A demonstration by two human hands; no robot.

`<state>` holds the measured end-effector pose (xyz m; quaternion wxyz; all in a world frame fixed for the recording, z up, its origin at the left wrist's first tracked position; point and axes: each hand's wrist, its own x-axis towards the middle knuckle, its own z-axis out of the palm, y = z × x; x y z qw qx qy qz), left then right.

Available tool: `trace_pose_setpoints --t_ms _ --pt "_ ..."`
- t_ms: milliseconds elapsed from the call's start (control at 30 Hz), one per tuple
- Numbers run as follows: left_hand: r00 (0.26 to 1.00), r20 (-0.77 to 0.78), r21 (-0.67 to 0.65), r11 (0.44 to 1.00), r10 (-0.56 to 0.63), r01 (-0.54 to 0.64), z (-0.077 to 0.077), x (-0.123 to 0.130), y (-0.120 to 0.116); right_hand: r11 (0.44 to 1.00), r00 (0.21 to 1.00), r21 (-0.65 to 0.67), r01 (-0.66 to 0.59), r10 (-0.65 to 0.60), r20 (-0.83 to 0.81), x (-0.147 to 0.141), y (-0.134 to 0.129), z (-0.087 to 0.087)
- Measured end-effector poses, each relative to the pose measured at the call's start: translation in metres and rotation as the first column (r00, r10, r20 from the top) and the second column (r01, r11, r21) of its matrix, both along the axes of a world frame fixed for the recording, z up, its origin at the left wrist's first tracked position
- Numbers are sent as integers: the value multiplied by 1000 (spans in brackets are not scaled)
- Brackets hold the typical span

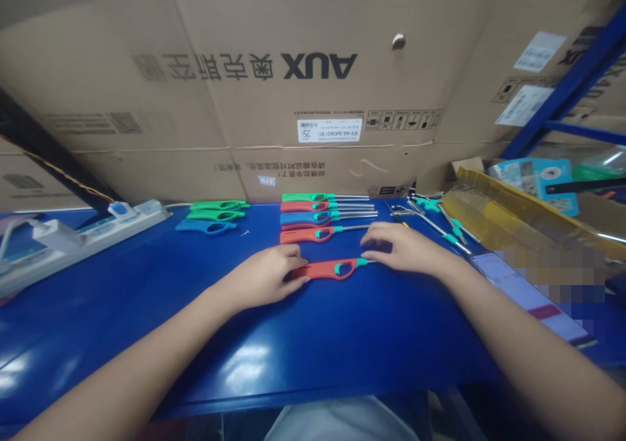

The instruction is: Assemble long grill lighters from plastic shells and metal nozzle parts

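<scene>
My left hand (274, 274) is closed on the butt end of a red stick lighter (323, 271), a long-necked gas lighter with a teal trigger and collar. Its metal tube points right and passes behind the thumb of my right hand (403, 248). The right thumb and forefinger are curved apart, with blue tabletop showing between them. Just beyond lies a row of similar lighters: a red one (306, 235), a blue one (298, 219), another red one (300, 206) and a green one (300, 197), tubes pointing right.
Green handles (210, 215) and a blue handle (200, 226) lie at the left, near a white power strip (92, 242). Metal tubes with teal parts (443, 226) are scattered behind my right hand. A phone (533, 297) and yellow-taped box (518, 212) stand right; cardboard (254, 115) walls the back.
</scene>
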<state>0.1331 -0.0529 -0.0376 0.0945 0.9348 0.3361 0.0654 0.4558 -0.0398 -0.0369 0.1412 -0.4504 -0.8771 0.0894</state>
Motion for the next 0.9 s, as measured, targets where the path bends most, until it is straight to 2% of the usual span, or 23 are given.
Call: trace_pose_setpoints --t_ms 33,67,100,167,200,267,367,467,533,600,667,700,767,800,833,900 --pt "1000 -15 9 1000 6 -6 1 0 -1 991 994 68 112 -112 3 4 2 2" --pt "999 -29 17 1000 14 -13 1 -1 -2 958 968 145 246 -250 11 9 4 2" --pt "999 -42 24 1000 21 -20 1 -2 -2 902 919 206 379 -393 27 14 7 2" --pt "998 -56 42 998 38 -36 1 -3 -2 788 789 227 572 -605 109 23 13 0" --pt "997 -58 50 998 45 -42 1 -3 -2 751 732 190 632 -659 170 27 16 -1" --pt "997 -54 55 997 52 -49 1 -3 -2 724 683 88 684 -678 272 33 20 -5" --pt "997 -43 47 997 56 -54 1 -3 -3 731 691 31 682 -657 299 36 23 -4" --pt "998 -27 48 998 48 -47 0 -3 -5 726 696 97 681 -683 223 31 20 8" --pt "999 -28 65 997 43 -41 -1 -3 -6 681 693 224 697 -720 33 24 15 23" --pt "998 -30 97 994 48 -45 -2 -2 -7 623 727 395 675 -653 -212 13 9 40" --pt "998 -7 138 989 59 -58 -3 -1 -9 554 773 541 633 -491 -402 -1 4 57" --pt "998 -9 141 988 57 -56 -3 0 -10 543 792 578 610 -397 -463 -10 2 65" --pt "998 -31 152 988 46 -41 -4 2 -12 573 802 585 574 -247 -544 -30 3 76" --pt "998 -40 162 986 38 -31 -5 3 -13 620 802 560 550 -204 -561 -41 5 80" --pt "998 -47 174 984 31 -23 -6 4 -13 638 783 549 540 -140 -607 -54 8 82" --pt "998 -58 192 981 33 -21 -7 5 -15 755 709 429 496 -66 -702 -81 17 82"
